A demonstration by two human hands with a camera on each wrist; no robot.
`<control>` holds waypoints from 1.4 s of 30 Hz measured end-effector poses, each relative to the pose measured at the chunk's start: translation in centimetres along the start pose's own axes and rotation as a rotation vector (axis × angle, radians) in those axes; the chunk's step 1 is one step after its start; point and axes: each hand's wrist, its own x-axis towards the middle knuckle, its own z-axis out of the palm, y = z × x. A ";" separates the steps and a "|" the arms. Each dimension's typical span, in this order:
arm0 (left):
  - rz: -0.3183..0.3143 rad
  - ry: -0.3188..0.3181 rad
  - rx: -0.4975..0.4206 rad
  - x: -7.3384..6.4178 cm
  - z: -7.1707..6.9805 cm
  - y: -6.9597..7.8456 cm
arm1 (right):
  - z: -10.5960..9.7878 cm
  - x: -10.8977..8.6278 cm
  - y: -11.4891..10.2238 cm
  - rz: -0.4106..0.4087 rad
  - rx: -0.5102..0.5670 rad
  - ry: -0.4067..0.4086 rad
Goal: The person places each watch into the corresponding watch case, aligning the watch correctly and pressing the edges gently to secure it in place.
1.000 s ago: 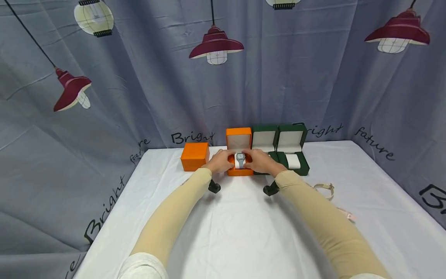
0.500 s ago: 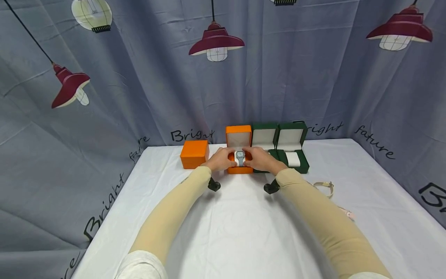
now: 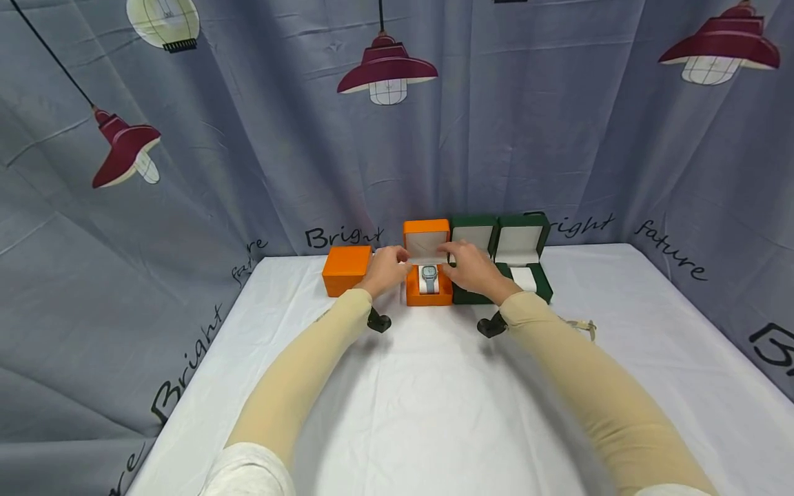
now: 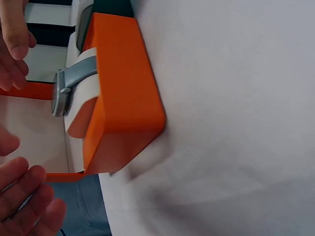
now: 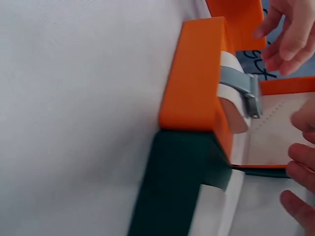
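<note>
A watch [image 3: 429, 274] with a grey-blue strap is wrapped around a white cushion [image 4: 84, 98] inside an open orange watch box [image 3: 429, 300]. Its lid stands raised behind it. My left hand [image 3: 386, 269] hovers at the box's left side, fingers loosely bent and holding nothing. On the other side my right hand [image 3: 474, 270] hangs in front of the neighbouring green watch box [image 3: 473, 297], also holding nothing. Both hands are apart from the watch in the wrist views, where the left hand [image 4: 24, 196] and the right hand [image 5: 302, 167] show spread fingers.
A closed orange box [image 3: 344, 270] stands to the left. Another open green box [image 3: 544, 284] with a white cushion stands at the right end of the row. A pale strap [image 3: 583, 325] lies partly behind my right sleeve. A grey printed curtain [image 3: 298, 172] hangs behind the white table [image 3: 422, 413].
Both hands have let go of the watch and cushion area and moved apart, left hand leftward, right hand rightward. The watch stays in the box. The head view has shifted slightly.
</note>
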 end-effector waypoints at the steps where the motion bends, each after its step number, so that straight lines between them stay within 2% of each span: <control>1: -0.003 0.036 -0.026 0.1 -0.1 0.1 | -0.2 0.1 -0.1 -0.008 -0.012 0.030; 5: -0.020 0.154 -0.111 0.5 -0.6 0.3 | -1.0 0.5 -0.5 -0.034 -0.060 0.147; 7: -0.034 0.190 -0.119 0.7 -0.8 0.4 | -1.3 0.8 -0.6 -0.053 -0.081 0.195; 10: -0.068 0.214 -0.106 1.2 -1.0 0.6 | -1.7 1.3 -0.7 -0.089 -0.105 0.253; 13: -0.106 0.221 -0.083 1.6 -1.2 0.8 | -1.9 1.9 -0.8 -0.117 -0.139 0.274; 18: -0.145 0.202 -0.058 2.3 -1.5 1.2 | -2.2 3.1 -1.2 -0.083 -0.203 0.225; 24: -0.142 0.157 -0.080 3.2 -1.4 1.7 | -2.4 4.6 -1.8 -0.002 -0.296 0.122; 29: -0.146 0.149 -0.088 3.6 -1.3 1.9 | -2.4 5.3 -2.1 0.055 -0.329 0.038; 38: -0.137 0.112 -0.136 4.0 -1.6 2.1 | -2.2 5.6 -1.7 0.057 -0.328 0.058; 42: -0.127 0.105 -0.138 3.6 -1.7 1.9 | -2.1 5.4 -1.7 0.041 -0.302 0.080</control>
